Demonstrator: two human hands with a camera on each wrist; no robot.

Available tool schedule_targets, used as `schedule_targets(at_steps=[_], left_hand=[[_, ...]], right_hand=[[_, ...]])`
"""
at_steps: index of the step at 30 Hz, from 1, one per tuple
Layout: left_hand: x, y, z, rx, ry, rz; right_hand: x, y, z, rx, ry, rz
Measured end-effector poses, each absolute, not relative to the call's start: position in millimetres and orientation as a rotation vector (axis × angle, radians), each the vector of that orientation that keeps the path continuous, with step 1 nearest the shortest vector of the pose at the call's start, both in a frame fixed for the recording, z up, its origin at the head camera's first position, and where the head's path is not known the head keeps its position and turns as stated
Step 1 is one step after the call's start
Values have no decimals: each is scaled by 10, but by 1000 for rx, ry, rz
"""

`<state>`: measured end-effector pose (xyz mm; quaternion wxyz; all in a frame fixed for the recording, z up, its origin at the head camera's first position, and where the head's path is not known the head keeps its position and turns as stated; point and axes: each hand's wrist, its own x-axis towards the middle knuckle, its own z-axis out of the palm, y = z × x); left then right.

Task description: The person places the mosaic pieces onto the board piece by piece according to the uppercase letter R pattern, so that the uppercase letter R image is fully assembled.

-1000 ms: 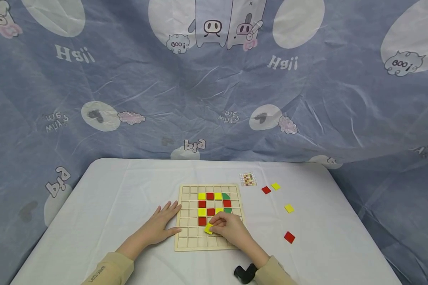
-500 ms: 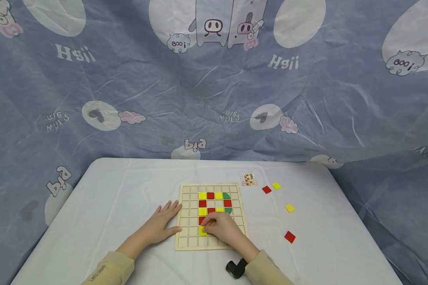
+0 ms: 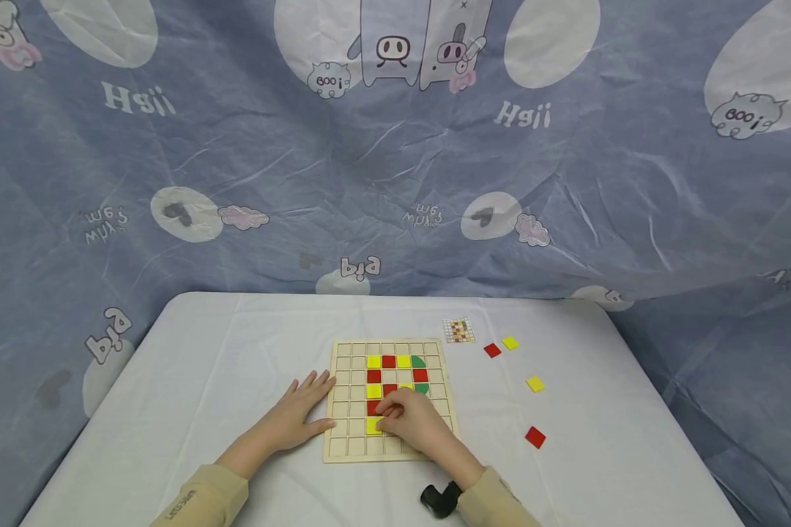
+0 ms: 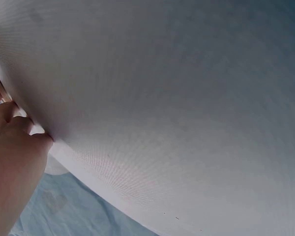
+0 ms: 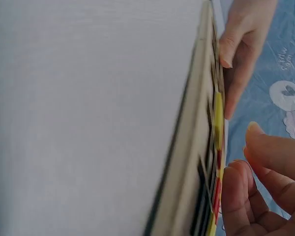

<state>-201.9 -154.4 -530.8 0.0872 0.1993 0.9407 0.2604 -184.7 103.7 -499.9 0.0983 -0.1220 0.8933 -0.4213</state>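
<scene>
A wooden grid board (image 3: pixel 357 449) lies on the white table, with red, yellow and green tiles in some of its cells. My left hand (image 3: pixel 294 417) rests flat at the board's left edge, fingers spread, fingertips and thumb right at the rim. My right hand (image 3: pixel 422 423) is over the lower middle of the board, beside a yellow tile (image 3: pixel 372 426) that sits square in a cell under a red tile (image 3: pixel 373 407). In the right wrist view its loosely bent fingers (image 5: pixel 273 152) are apart from each other and hold nothing. The hand hides some cells to its right.
Loose red tiles (image 3: pixel 535 438) and yellow tiles (image 3: pixel 535 384) lie on the table right of the board. A small printed pattern card (image 3: pixel 458 330) is beyond the board's far right corner. A black device (image 3: pixel 439 501) sits at the right wrist.
My right hand has moved left with the yellow tile, which was tilted in its fingers and now lies in a cell, released. The left hand has stayed put.
</scene>
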Motion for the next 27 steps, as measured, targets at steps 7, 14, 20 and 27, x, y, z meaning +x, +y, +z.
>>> schedule_targets(at_steps=[7, 14, 20, 27], left_hand=[[-2021, -1556, -5312, 604, 2797, 785], [-2026, -1560, -5315, 616, 2789, 794], [-2030, -1553, -5335, 609, 2800, 771], [-2026, -1550, -5325, 609, 2806, 785]], right_hand=[[-1822, 1373, -4864, -331, 2641, -1341], [-1775, 1837, -4817, -70, 2714, -1376], [-1736, 2269, -4856, 125, 2767, -1340], [-1631, 2731, -4855, 233, 2810, -1174]])
